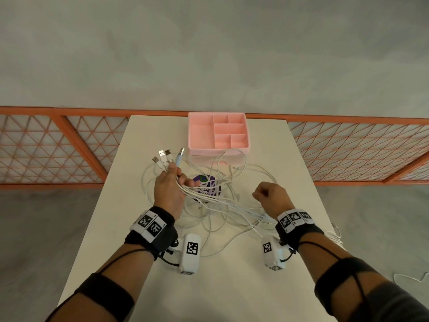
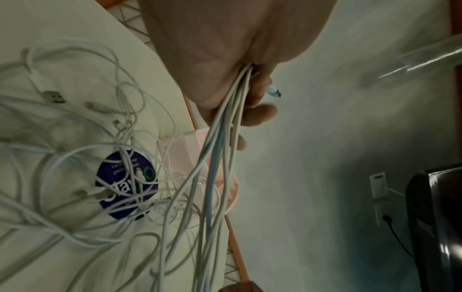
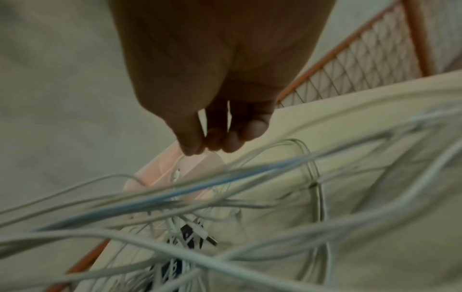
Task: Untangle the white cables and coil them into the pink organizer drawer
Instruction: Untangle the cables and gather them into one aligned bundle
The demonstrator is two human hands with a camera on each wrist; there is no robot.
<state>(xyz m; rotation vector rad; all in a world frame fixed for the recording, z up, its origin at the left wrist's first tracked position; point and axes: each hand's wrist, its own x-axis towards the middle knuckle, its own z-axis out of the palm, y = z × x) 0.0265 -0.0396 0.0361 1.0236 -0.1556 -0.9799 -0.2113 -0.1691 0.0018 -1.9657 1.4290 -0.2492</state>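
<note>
My left hand [image 1: 178, 180] is raised over the table and grips a bunch of white cables [image 1: 197, 190] just below their USB plugs [image 1: 166, 156], which fan out above the fist. In the left wrist view the strands [image 2: 220, 148] stream out of the left hand [image 2: 250, 98] toward the pile. The rest lies as a loose tangle [image 1: 220, 205] on the table. My right hand [image 1: 269, 194] hovers to the right, with its fingers [image 3: 235, 138] curled against the thumb and nothing visible between them. Strands pass under its wrist. The pink organizer drawer [image 1: 218, 148] sits empty at the far edge.
A round purple sticker [image 1: 206, 182] lies under the tangle on the white table [image 1: 162, 287]. A thin cable with a jack drapes over the drawer's front [image 3: 200, 164]. One cable hangs off the right table edge [image 1: 334, 233]. An orange mesh fence [image 1: 69, 147] runs behind.
</note>
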